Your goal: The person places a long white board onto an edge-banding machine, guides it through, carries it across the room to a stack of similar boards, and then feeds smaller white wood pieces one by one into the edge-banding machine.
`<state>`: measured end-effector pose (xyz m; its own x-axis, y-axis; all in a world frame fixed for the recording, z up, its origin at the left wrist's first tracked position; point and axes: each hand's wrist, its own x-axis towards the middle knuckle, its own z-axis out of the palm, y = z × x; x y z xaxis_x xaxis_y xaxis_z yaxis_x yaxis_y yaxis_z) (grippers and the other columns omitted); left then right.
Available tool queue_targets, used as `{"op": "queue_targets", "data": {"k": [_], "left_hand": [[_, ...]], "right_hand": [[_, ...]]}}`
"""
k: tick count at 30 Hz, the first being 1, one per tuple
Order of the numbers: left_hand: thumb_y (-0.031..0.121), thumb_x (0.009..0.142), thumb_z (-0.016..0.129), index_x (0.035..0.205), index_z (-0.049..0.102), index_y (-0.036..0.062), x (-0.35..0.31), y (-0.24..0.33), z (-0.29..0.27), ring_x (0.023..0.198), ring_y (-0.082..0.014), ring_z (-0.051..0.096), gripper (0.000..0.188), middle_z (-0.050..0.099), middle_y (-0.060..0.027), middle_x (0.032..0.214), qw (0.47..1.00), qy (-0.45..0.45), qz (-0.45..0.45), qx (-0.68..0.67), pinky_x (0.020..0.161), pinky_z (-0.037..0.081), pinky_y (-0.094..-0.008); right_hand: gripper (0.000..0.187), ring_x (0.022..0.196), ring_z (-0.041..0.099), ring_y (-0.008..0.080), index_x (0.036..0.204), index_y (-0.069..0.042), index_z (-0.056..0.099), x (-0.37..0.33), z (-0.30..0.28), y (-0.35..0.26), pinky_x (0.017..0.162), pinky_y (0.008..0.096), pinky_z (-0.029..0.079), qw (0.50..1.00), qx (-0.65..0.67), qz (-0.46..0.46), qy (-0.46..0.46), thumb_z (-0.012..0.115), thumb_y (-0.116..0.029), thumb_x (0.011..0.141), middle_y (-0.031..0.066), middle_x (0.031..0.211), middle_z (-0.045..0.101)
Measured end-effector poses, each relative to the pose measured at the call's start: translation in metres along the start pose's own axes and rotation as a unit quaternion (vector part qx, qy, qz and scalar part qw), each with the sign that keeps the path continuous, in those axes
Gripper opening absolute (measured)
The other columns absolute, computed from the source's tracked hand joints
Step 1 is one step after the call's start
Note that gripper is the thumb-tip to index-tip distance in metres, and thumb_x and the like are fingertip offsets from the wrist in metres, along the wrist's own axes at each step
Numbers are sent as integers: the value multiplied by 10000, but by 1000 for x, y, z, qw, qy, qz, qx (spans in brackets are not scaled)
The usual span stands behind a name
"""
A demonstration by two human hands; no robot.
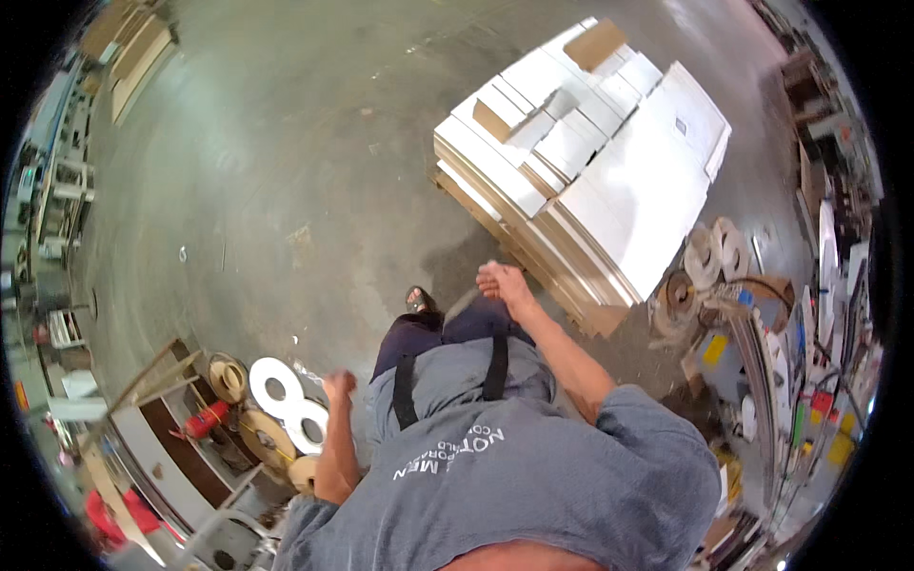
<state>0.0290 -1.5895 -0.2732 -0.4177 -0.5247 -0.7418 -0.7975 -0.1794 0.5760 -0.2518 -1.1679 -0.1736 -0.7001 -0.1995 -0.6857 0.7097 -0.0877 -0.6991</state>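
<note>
My right hand [505, 285] is in front of my right thigh, its fingers loosely curled in and no object showing in them. Just beyond it stands a pallet [466, 200] stacked with flat white cardboard sheets [643, 195]; hand and stack look apart. Small brown cardboard pieces [595, 46] lie on top of the stack. My left hand [339, 383] hangs low by my left side, and its fingers are blurred and partly hidden. Closest to it are white ring-shaped rolls [276, 385] on the left. Nothing can be seen in that hand.
At lower left, a wooden cabinet [181, 457] stands beside tan rolls [265, 438] and a red cylinder [205, 419]. More rolls [716, 252] and a cluttered bench [762, 381] line the right side. Cardboard [141, 62] leans at the far left. Grey concrete floor [286, 171] stretches ahead.
</note>
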Motion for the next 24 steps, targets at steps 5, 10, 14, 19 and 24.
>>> {"op": "queue_targets", "data": {"k": [5, 10, 14, 19, 24], "left_hand": [[55, 809, 579, 810, 637, -25, 101, 250, 33, 561, -126, 562, 99, 596, -51, 664, 996, 29, 76, 32, 498, 438, -252], [93, 847, 616, 933, 650, -47, 154, 388, 119, 616, -114, 573, 168, 609, -54, 715, 983, -50, 175, 12, 527, 445, -244], [82, 861, 624, 1119, 632, -89, 168, 441, 184, 703, -144, 633, 310, 669, -100, 833, 977, -102, 137, 124, 570, 495, -269], [118, 861, 646, 1205, 594, -94, 206, 521, 226, 746, -171, 661, 407, 687, -121, 904, 968, -144, 113, 172, 604, 526, -278], [135, 857, 662, 1218, 587, -86, 262, 624, 271, 738, -175, 665, 429, 691, -124, 928, 951, -146, 127, 240, 595, 530, -270]], "right_hand": [[498, 810, 612, 138, 1109, 30, 639, 46, 16, -38, 722, 284, 508, 994, 55, -28, 92, 548, -437, 961, 84, 952, 665], [506, 805, 641, 162, 1126, 30, 641, 115, 16, -52, 743, 294, 519, 980, 122, -42, 149, 558, -442, 961, 96, 943, 683], [461, 785, 632, 159, 1033, 19, 652, 176, 7, -66, 711, 287, 502, 957, 206, -15, 201, 561, -424, 946, 104, 924, 683], [315, 629, 519, 118, 824, -34, 632, 233, -8, -134, 569, 283, 405, 915, 319, -64, 241, 597, -334, 916, 33, 723, 608], [420, 787, 630, 157, 1065, 5, 640, 266, -20, -172, 721, 293, 511, 923, 313, -15, 224, 544, -393, 970, 92, 899, 681]]}}
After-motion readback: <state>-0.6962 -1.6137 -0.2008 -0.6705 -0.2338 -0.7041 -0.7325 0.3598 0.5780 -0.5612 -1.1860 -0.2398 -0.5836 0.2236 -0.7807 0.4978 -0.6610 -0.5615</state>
